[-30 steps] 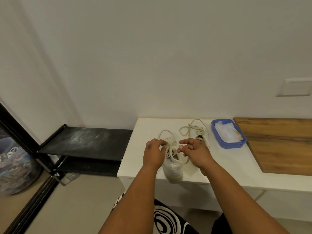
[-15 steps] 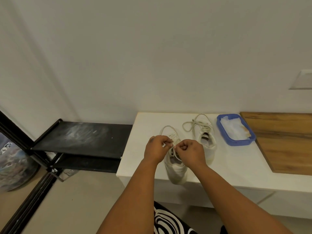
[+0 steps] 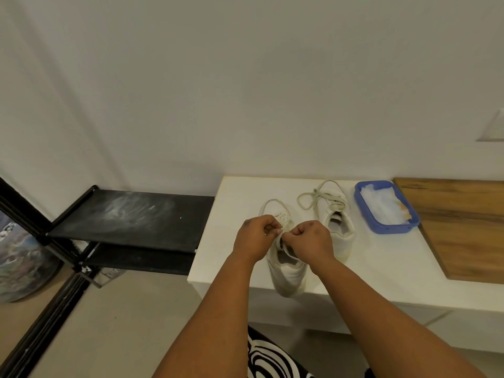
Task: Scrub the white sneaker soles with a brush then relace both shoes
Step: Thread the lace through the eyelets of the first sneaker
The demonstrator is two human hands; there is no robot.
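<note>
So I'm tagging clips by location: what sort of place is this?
Probably a home entryway: a black shoe rack beside a low white bench, plain wall, and white sneakers being laced.

Bare white counter (image 3: 234,214) along its left edge and along the front edge right of the near sneaker (image 3: 286,271) — open passage. Back edge obstructed: second sneaker (image 3: 338,227) with loose laces, blue tray (image 3: 387,227) just beside it. Right end covered by wooden board (image 3: 463,227).
</note>
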